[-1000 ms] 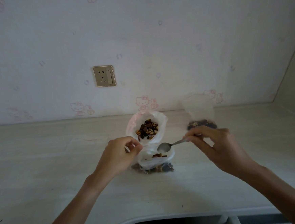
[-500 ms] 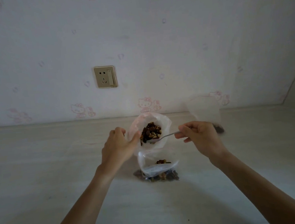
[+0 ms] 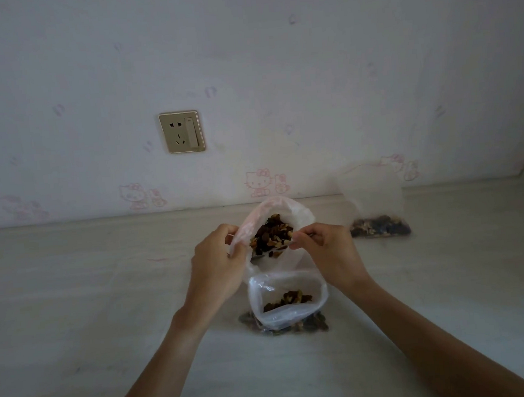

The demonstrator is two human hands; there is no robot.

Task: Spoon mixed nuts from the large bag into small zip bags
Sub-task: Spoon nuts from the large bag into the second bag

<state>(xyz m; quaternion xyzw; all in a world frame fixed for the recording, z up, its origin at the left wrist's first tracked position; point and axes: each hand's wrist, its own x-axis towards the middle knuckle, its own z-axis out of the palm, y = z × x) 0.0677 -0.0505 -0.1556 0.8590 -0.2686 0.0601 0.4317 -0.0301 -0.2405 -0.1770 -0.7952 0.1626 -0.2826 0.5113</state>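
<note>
A room in a home is shown. The wall is covered with pale wallpaper (image 3: 274, 56) on which small pink cartoon cats are printed. A gold-coloured wall socket with a switch (image 3: 182, 132) is fixed on it. Below, a light wooden-look tabletop (image 3: 73, 291) is placed directly against the wall, like a domestic desk.

Large bag (image 3: 300, 223): thin white plastic, upright, mouth open, loaded with mixed nuts (image 3: 271, 236) in brown and dark tones. Small zip bag (image 3: 289, 299): clear, just in front of the large bag, mouth open, partly filled. Second small zip bag (image 3: 378, 220): clear, well to the right, standing, nuts settled at its bottom.
</note>
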